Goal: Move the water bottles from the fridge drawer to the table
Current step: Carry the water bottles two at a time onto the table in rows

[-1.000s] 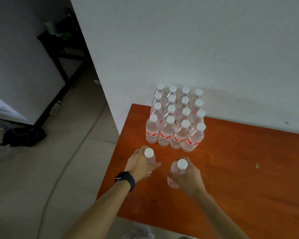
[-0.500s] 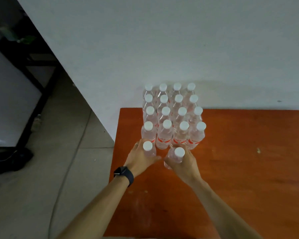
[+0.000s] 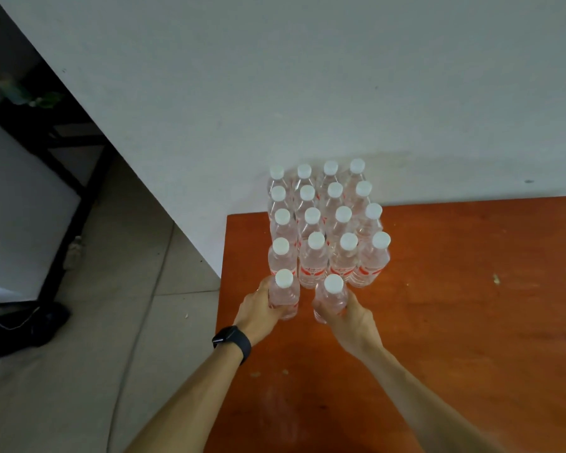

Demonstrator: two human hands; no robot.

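Note:
Several clear water bottles with white caps and red labels stand in a tight block at the back left of the orange wooden table, against the white wall. My left hand, with a black watch on its wrist, grips one bottle upright right in front of the block's left column. My right hand grips a second bottle upright just in front of the block's second column. Both bottles stand close to the front row. The fridge drawer is out of sight.
The table's left edge runs just left of my left hand, with grey floor tiles below. A black frame and a dark bundle sit on the floor at far left. Bare tabletop stretches to the right.
Both hands have pushed their bottles forward across the table, up to the front row of the block. The view has shifted closer to the wall.

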